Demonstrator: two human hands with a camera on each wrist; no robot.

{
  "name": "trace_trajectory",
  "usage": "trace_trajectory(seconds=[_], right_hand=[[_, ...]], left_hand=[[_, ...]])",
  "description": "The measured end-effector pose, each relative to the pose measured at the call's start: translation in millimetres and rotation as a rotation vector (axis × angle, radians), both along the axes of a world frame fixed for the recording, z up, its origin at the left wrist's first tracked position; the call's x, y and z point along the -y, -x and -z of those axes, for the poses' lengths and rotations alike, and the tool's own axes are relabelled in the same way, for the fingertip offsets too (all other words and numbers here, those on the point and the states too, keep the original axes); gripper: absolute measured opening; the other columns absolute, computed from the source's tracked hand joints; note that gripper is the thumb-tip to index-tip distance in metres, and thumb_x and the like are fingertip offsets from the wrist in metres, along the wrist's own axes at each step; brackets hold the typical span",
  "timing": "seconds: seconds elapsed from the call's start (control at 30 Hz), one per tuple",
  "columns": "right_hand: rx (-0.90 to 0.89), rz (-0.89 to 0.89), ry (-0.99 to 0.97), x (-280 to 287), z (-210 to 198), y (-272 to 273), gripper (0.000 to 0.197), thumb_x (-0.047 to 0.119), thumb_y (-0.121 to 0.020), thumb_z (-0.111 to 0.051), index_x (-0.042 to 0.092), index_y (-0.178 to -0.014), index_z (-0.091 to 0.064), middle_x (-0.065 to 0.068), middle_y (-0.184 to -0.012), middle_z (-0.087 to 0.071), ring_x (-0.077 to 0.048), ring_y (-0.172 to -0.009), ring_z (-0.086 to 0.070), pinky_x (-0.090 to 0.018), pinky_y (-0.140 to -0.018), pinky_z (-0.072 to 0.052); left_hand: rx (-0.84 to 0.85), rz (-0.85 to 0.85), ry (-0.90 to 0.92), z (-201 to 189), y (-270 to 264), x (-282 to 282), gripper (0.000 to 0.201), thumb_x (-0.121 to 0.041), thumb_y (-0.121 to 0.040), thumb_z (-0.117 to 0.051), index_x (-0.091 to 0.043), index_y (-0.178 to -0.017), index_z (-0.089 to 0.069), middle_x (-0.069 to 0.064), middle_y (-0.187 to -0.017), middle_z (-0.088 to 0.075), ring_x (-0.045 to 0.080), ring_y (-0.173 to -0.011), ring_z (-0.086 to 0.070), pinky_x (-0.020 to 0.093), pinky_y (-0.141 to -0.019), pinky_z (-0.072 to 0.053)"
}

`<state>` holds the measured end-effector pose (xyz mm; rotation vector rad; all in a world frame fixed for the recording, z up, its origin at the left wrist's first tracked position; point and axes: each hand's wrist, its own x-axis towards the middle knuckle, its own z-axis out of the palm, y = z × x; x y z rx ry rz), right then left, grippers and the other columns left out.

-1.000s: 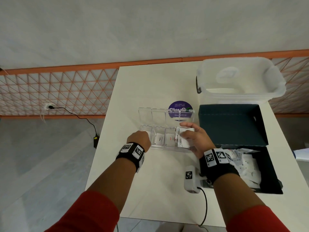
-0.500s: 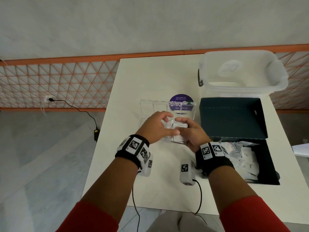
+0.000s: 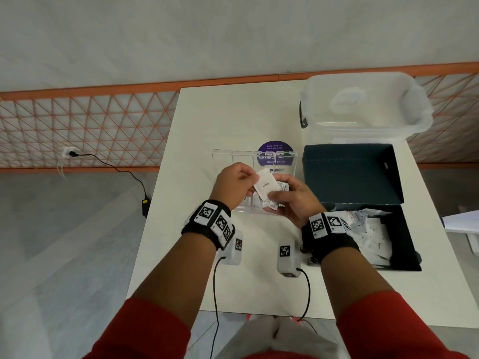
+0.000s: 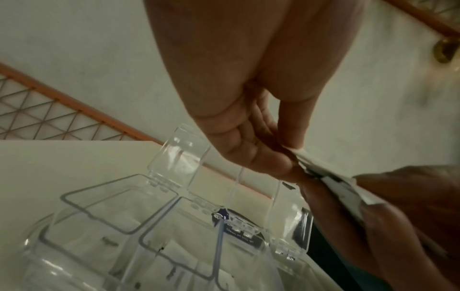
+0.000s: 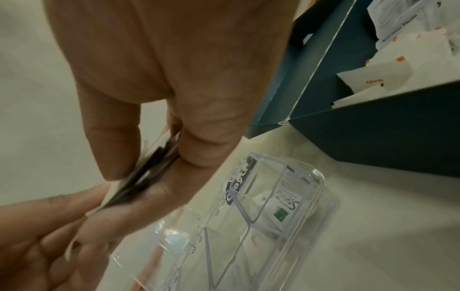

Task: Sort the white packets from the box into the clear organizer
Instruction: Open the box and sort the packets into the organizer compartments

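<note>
Both hands meet above the clear organizer (image 3: 233,158), whose lids stand open. My right hand (image 3: 277,196) grips a small stack of white packets (image 5: 139,177) between thumb and fingers. My left hand (image 3: 252,181) pinches the top white packet (image 3: 267,187), printed "Sugar", at its left edge. That pinch shows in the left wrist view, the left hand (image 4: 296,157) holding the white packet (image 4: 333,179). Some organizer (image 5: 298,177) compartments hold packets. The dark box (image 3: 404,244) to the right holds several loose white packets (image 3: 373,234); its lid (image 3: 350,172) is folded back.
A clear plastic tub (image 3: 363,107) stands at the back right behind the box. A round purple sticker (image 3: 275,147) lies behind the organizer. White papers (image 3: 464,221) show at the right edge. The table's left edge (image 3: 155,203) drops to the floor.
My left hand left the organizer's front left corner and moved right to meet the right hand. Both hands rose slightly, and the left now pinches the top packet of the stack.
</note>
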<state>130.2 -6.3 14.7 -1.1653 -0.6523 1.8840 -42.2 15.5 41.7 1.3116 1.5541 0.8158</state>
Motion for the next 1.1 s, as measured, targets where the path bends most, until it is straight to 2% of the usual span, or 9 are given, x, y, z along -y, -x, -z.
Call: trace_trajectory(seconds=[0.13, 0.2, 0.27, 0.4, 0.53, 0.73, 0.87, 1.0, 1.1], right_hand=[[0.080, -0.017, -0.028, 0, -2, -2, 0.036, -0.014, -0.080, -0.065, 0.017, -0.098, -0.070, -0.007, -0.085, -0.074, -0.022, -0.072, -0.073, -0.032, -0.058, -0.058], [0.098, -0.041, -0.040, 0, -4, -2, 0.033, -0.012, -0.081, -0.068, 0.017, -0.097, -0.069, -0.005, -0.083, -0.073, -0.020, -0.070, -0.072, -0.031, -0.057, -0.058], [0.082, -0.017, -0.038, 0, -4, -2, 0.032, -0.011, -0.080, -0.071, 0.017, -0.096, -0.070, -0.005, -0.085, -0.073, -0.021, -0.072, -0.071, -0.030, -0.056, -0.058], [0.061, 0.065, -0.022, 1, -5, -4, 0.033, -0.011, -0.078, -0.072, 0.018, -0.095, -0.070, -0.010, -0.092, -0.073, -0.027, -0.081, -0.070, -0.030, -0.054, -0.059], [0.056, 0.154, 0.000, 3, -5, -10, 0.033, -0.010, -0.078, -0.072, 0.017, -0.095, -0.070, -0.010, -0.093, -0.075, -0.028, -0.080, -0.072, -0.029, -0.053, -0.057], [0.117, 0.285, -0.011, 2, -7, -24, 0.028, -0.009, -0.081, -0.068, 0.015, -0.094, -0.068, -0.005, -0.080, -0.076, -0.020, -0.067, -0.072, -0.027, -0.051, -0.056], [0.132, 0.372, -0.013, 2, -7, -40, 0.024, -0.005, -0.084, -0.067, 0.017, -0.095, -0.068, -0.006, -0.085, -0.074, -0.020, -0.072, -0.071, -0.028, -0.054, -0.055], [0.122, 0.412, -0.006, 2, -4, -51, 0.025, -0.006, -0.084, -0.067, 0.017, -0.095, -0.068, -0.007, -0.086, -0.074, -0.021, -0.073, -0.071, -0.029, -0.056, -0.056], [0.117, 0.425, -0.005, 2, -2, -58, 0.024, -0.005, -0.085, -0.067, 0.016, -0.097, -0.067, -0.010, -0.090, -0.073, -0.023, -0.074, -0.071, -0.029, -0.055, -0.056]], left_hand=[[-0.017, 0.110, -0.042, -3, 2, 1, 0.035, -0.021, -0.076, -0.079, -0.037, -0.102, -0.062, -0.012, -0.100, -0.067, 0.009, -0.082, -0.065, 0.024, -0.076, -0.054], [-0.042, 0.197, -0.050, -7, 1, 0, 0.046, -0.020, -0.076, -0.079, -0.040, -0.113, -0.062, -0.008, -0.102, -0.065, 0.010, -0.085, -0.064, 0.024, -0.079, -0.054], [-0.049, 0.203, -0.063, -11, 0, -3, 0.039, -0.015, -0.079, -0.076, -0.036, -0.110, -0.066, -0.001, -0.100, -0.066, 0.015, -0.086, -0.064, 0.024, -0.076, -0.054], [-0.002, 0.020, -0.027, -14, -2, -6, 0.018, -0.013, -0.079, -0.074, -0.026, -0.084, -0.063, -0.002, -0.088, -0.069, 0.012, -0.072, -0.065, 0.019, -0.050, -0.049], [0.030, -0.071, 0.013, -9, -2, -8, 0.016, -0.013, -0.076, -0.077, -0.017, -0.074, -0.061, -0.002, -0.072, -0.069, 0.005, -0.060, -0.061, 0.018, -0.051, -0.049], [0.156, -0.040, 0.019, -8, -7, -6, 0.024, -0.001, -0.080, -0.069, -0.022, -0.092, -0.067, 0.005, -0.091, -0.068, 0.014, -0.079, -0.067, 0.023, -0.058, -0.055], [-0.031, -0.005, -0.019, -3, -14, -7, 0.019, -0.011, -0.083, -0.068, -0.027, -0.093, -0.068, -0.003, -0.088, -0.070, 0.009, -0.075, -0.065, 0.019, -0.066, -0.053], [-0.188, 0.048, -0.007, 12, -29, -8, 0.015, -0.014, -0.083, -0.070, -0.022, -0.096, -0.071, -0.004, -0.087, -0.070, 0.005, -0.074, -0.064, 0.002, -0.058, -0.040], [-0.260, 0.101, -0.014, 23, -43, -9, 0.018, -0.007, -0.082, -0.071, -0.018, -0.096, -0.071, -0.005, -0.089, -0.065, 0.006, -0.076, -0.060, 0.006, -0.062, -0.040]])
